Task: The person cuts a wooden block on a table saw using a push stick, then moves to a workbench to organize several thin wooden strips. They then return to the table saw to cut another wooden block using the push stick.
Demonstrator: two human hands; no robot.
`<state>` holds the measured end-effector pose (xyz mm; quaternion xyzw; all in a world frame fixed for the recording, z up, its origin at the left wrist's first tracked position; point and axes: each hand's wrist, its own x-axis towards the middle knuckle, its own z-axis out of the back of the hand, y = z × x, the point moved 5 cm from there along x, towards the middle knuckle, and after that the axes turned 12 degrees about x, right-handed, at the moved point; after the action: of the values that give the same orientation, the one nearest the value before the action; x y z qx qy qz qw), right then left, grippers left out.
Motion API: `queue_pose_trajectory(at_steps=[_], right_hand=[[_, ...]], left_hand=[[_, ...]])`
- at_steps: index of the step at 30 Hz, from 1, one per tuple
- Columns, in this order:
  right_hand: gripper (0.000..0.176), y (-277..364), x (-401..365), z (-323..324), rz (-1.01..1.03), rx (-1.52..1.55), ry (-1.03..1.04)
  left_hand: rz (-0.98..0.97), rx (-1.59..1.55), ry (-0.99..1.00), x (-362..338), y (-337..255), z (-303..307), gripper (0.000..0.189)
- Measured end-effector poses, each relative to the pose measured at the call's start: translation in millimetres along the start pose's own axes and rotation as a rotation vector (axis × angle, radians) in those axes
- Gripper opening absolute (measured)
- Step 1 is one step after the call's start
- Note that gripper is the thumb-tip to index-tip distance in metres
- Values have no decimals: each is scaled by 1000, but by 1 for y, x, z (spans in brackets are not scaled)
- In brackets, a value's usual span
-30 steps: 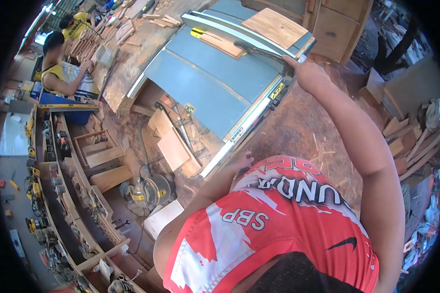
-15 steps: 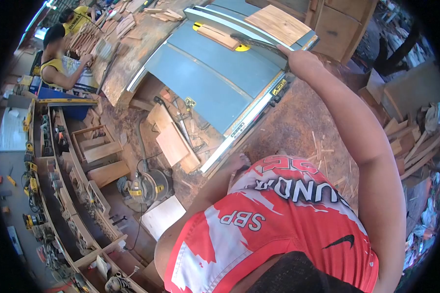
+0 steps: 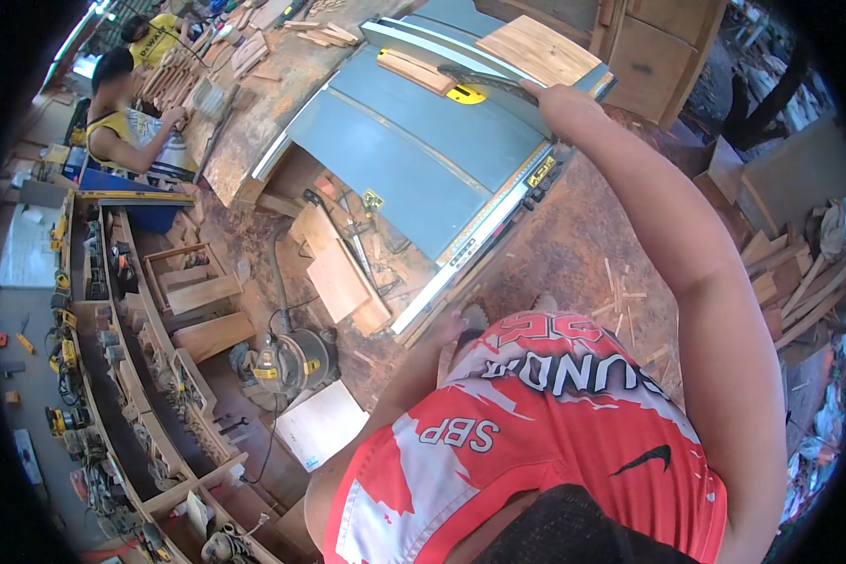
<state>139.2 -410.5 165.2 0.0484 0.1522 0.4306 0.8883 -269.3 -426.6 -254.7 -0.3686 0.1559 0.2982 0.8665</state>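
My right hand is closed around the end of a dark push stick. The stick reaches over the blue-grey table saw, its far tip at the end of a narrow wood strip. That strip lies beside the long pale fence, over the yellow blade insert. Close to my red jersey, near the saw's front rail, my left hand hangs low. Its fingers are too small and partly hidden to make out.
A wooden board lies beyond the fence. A shop vacuum and a tool-filled shelf rack stand to the left. Two other people, one seated person nearer, are at the upper left. Scrap wood is piled at right.
My right hand and the push stick have moved slightly forward along the fence, and the wood strip has slid farther away with them. The camera view has shifted a little.
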Motion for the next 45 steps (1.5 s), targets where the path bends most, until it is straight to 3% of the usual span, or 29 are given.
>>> queue_pose_trajectory(at_steps=[5,8,11,14,16,18,20,21,22,24,26,31,32,33,36,38,39,40,41,45], right_hand=[[61,14,-10,16,-73,54,53],[58,11,5,8,-49,39,32],[55,12,18,2,-12,9,-14],[52,21,25,2,11,57,-42],[50,28,37,2,37,100,-48],[48,36,65,-5,95,77,-87],[47,47,94,-3,94,77,-76],[45,54,108,-3,79,78,-60],[45,61,124,-4,95,77,-65],[44,71,154,-9,37,186,-65],[44,89,178,-9,95,161,-87],[53,148,246,1,311,13,-164],[52,156,251,7,309,156,-214],[51,156,251,5,293,305,-251],[51,143,231,16,376,333,-333],[52,117,194,26,374,297,-250],[53,103,172,23,387,274,-169],[53,86,153,22,356,223,-147],[54,71,133,16,322,175,-119],[54,41,74,14,260,237,-148]], left_hand=[[-21,-47,122,-24,3,3,35],[-59,-85,49,-37,2,5,33],[78,-70,-30,-44,22,-5,42],[-48,143,39,-46,43,-30,40],[-58,-44,-180,-59,32,-17,28],[-92,-46,-216,-70,21,-2,24],[-309,-76,-409,-84,18,-1,17],[-118,-69,-351,-96,24,-4,19],[-111,-69,-367,-103,27,-9,19],[351,-239,-309,-124,58,-37,33],[441,-261,-223,-143,70,-52,49],[630,-332,-163,-198,85,-88,58],[696,-356,-155,-208,84,-92,58],[696,-352,-149,-218,86,-94,58],[626,-436,-83,-223,113,-133,60],[567,-252,-139,-209,131,-155,60],[585,-309,-89,-212,96,-99,60],[477,-352,-71,-196,107,-96,59],[400,-315,-56,-170,158,-137,57],[494,-258,-88,-141,92,-29,50]])
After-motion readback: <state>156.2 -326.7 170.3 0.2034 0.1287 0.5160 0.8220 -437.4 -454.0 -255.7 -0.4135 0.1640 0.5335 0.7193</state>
